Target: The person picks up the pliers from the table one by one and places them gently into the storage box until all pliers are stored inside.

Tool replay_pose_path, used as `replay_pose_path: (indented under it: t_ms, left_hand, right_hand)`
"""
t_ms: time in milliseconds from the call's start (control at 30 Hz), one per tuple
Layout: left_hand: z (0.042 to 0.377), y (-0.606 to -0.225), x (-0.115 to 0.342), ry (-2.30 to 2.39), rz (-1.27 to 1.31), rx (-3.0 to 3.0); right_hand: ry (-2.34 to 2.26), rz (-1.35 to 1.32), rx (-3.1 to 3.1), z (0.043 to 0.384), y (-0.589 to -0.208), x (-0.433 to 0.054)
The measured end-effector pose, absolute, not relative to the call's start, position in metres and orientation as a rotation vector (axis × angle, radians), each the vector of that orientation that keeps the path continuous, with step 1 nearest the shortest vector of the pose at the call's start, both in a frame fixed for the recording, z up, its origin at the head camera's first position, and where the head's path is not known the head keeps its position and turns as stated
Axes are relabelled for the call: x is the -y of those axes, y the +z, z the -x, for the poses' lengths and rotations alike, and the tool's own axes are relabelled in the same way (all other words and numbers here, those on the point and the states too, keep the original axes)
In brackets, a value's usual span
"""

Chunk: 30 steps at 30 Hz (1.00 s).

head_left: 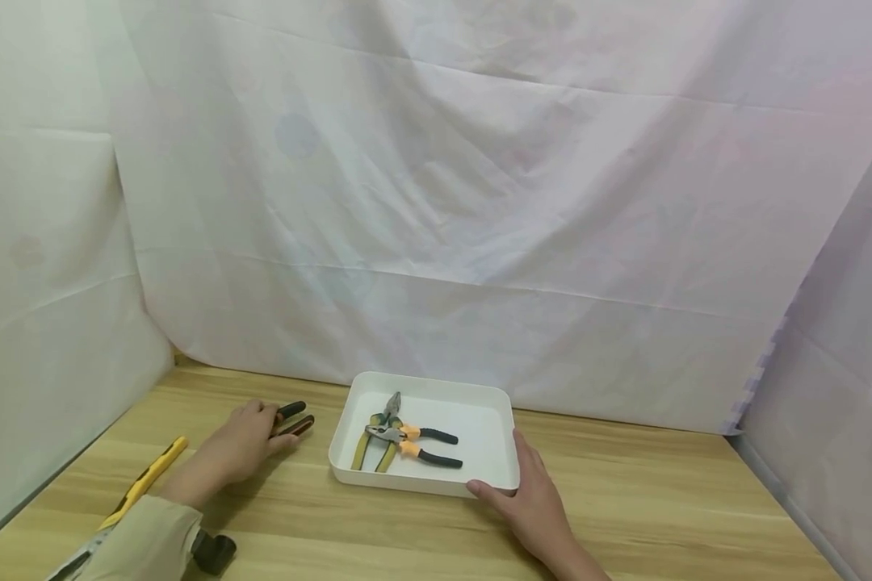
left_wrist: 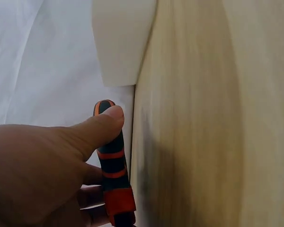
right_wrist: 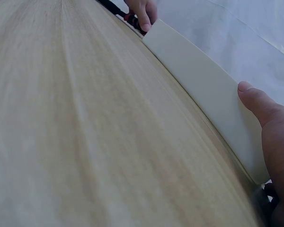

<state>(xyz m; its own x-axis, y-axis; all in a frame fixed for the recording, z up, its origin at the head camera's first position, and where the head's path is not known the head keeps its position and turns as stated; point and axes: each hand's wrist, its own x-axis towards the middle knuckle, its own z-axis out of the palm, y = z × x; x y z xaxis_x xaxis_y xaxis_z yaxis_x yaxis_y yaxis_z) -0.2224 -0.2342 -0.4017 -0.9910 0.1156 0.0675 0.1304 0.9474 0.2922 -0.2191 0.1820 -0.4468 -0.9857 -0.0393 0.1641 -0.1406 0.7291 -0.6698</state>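
On the left of the table my left hand grips a pair of pliers with black and red-orange handles. Its thumb lies along one handle in the left wrist view, fingers behind; the tool's head is hidden in the head view. My right hand holds the white tray at its front right corner, thumb at the front wall and fingers along the right side. Inside the tray, pliers with orange and black handles lie across pliers with yellow-green handles.
A long yellow-handled tool lies at the left, partly covered by the left sleeve. White cloth hangs behind the wooden table and along both sides. The tray stands near the table's back edge.
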Motion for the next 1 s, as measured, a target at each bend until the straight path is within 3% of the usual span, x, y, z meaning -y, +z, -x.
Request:
replay_pose_path:
  t_ms: [267, 1000]
  left_hand:
    - [0.221, -0.384, 0.221, -0.774, 0.296, 3.002]
    - [0.232, -0.326, 0.170, -0.811, 0.486, 2.845]
  right_hand:
    - [1.121, -0.163, 2.770, 0.220, -0.448, -0.180]
    - [1.118, -0.164, 2.749, 0.219, -0.450, -0.183]
